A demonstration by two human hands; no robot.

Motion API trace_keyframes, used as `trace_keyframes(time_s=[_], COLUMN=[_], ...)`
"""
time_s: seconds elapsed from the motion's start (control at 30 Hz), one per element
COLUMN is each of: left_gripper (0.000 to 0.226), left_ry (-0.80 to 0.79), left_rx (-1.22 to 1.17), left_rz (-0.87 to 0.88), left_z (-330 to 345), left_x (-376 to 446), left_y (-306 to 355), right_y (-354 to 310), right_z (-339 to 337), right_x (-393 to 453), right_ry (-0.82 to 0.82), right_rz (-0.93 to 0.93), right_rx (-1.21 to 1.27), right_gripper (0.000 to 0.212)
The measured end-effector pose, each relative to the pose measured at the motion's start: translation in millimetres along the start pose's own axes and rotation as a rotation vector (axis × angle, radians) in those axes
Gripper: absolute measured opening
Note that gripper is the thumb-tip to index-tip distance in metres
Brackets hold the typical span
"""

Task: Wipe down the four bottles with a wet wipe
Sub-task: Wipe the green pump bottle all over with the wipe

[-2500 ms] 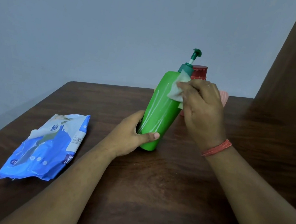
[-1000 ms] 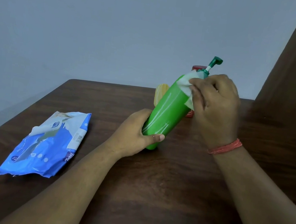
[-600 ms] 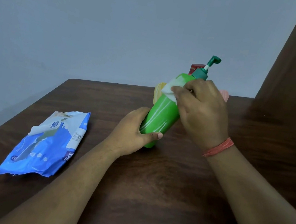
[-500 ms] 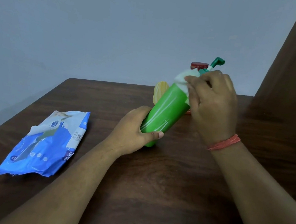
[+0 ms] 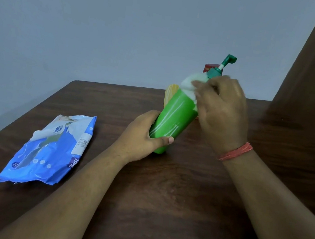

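the green pump bottle [image 5: 175,117] sits just past the middle of the dark wooden table [image 5: 160,210], tilted so its dark green pump head [image 5: 227,61] leans toward 1 o'clock while its base rests on the wood. the left hand [image 5: 142,137] grips the lower part of the bottle, thumb across the near side and fingers curled round the far side, where they are hidden. the right hand [image 5: 222,109] comes in from 4 o'clock and presses a white wet wipe [image 5: 190,83] against the bottle's shoulder; its fingers are curled on the wipe, though they are motion-blurred and their tips are hard to separate. a red thread band [image 5: 236,151] circles the right wrist. behind the bottle, at 12 o'clock, only slivers of other bottles show: a yellow one [image 5: 171,93] peeks out at the left edge of the green body, and a red cap [image 5: 209,67] shows just beside the pump collar; the rest of both is covered by the bottle and the right hand. at 9 o'clock, well apart from the hands, lies a blue and white wipes pack [image 5: 52,149], flat on the table, its print too small to read
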State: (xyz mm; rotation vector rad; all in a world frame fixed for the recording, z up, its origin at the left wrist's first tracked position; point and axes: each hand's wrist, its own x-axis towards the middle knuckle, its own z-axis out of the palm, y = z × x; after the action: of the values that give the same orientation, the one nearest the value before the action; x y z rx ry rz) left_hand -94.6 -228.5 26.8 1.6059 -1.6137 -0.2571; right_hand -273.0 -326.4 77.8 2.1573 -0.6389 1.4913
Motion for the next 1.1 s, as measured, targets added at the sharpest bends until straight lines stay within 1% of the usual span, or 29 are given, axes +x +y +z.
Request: trace_keyframes(time_s=[0.03,0.07,0.17,0.2,0.3,0.33,0.43,0.47,0.57,0.6,0.67,0.7,0.8,0.83,0.9,0.93,0.97,1.03,1.07,1.1], left_gripper=[0.041,0.041,0.042,0.042,0.041,0.041,0.043,0.043,0.045,0.046,0.046,0.046,0.046,0.045,0.044,0.044,0.044,0.043,0.043,0.044], left_ry=[-0.002,-0.001,0.010,0.009,-0.003,-0.002,0.016,0.017,0.017,0.021,0.026,0.024,0.020,0.023,0.028,0.026,0.024,0.027,0.032,0.035], left_rx=[0.004,0.003,-0.011,-0.012,0.003,0.003,-0.016,-0.013,-0.002,-0.004,-0.021,-0.029,-0.019,-0.020,-0.047,-0.061,-0.061,-0.031,-0.026,-0.034], left_rz=[0.001,0.000,-0.014,-0.014,-0.002,0.000,-0.019,-0.021,-0.011,-0.011,-0.021,-0.026,-0.028,-0.030,-0.034,-0.038,-0.042,-0.043,-0.040,-0.037], left_z=[0.0,-0.1,-1.4,-1.2,-0.4,-0.7,-2.2,-2.2,-1.3,-1.6,-2.4,-2.4,-1.9,-2.1,-2.8,-3.1,-2.9,-2.2,-1.9,-1.9], left_x=[-0.1,0.0,0.0,-0.2,0.0,0.2,0.3,0.3,0.2,0.4,0.7,0.8,0.8,0.9,0.8,0.6,0.6,1.0,1.0,1.0], left_y=[0.1,0.3,-0.4,-0.7,0.2,0.5,-0.8,-0.9,-0.1,-0.2,-1.5,-2.1,-1.4,-1.2,-0.6,-0.7,-1.1,-1.1,-1.0,-0.6], right_y=[1.8,0.3,-8.1,-5.8,4.6,2.9,-4.9,-3.3,1.4,-1.5,-5.7,-5.0,-0.7,-4.7,-13.6,-14.7,-13.2,-8.4,-9.0,-13.3], right_z=[-1.0,-0.3,4.8,4.1,0.6,1.6,5.8,5.2,3.8,5.5,8.7,8.5,7.0,8.1,11.8,12.0,11.2,8.8,9.1,10.8], right_x=[1.5,1.3,-5.1,-3.7,2.2,1.3,-5.4,-4.3,-1.2,-3.3,-8.2,-8.0,-5.1,-6.7,-12.5,-12.6,-10.7,-6.5,-6.8,-9.2], right_ry=[0.025,0.024,-0.065,-0.063,0.005,-0.003,-0.109,-0.104,-0.028,-0.049,-0.127,-0.136,-0.068,-0.087,-0.166,-0.180,-0.165,-0.104,-0.104,-0.132], right_rz=[0.039,0.037,-0.107,-0.108,0.032,0.034,-0.107,-0.107,0.008,-0.020,-0.145,-0.167,-0.038,-0.045,-0.175,-0.215,-0.201,-0.085,-0.059,-0.089], right_rx=[0.016,0.017,-0.028,-0.044,-0.025,-0.014,-0.020,-0.026,-0.017,-0.011,0.003,0.006,0.021,0.030,0.046,0.042,0.033,0.022,0.022,0.027], right_gripper=[0.017,0.019,0.023,0.023,0.022,0.023,0.028,0.028,0.026,0.027,0.025,0.024,0.024,0.026,0.026,0.024,0.022,0.019,0.021,0.023])
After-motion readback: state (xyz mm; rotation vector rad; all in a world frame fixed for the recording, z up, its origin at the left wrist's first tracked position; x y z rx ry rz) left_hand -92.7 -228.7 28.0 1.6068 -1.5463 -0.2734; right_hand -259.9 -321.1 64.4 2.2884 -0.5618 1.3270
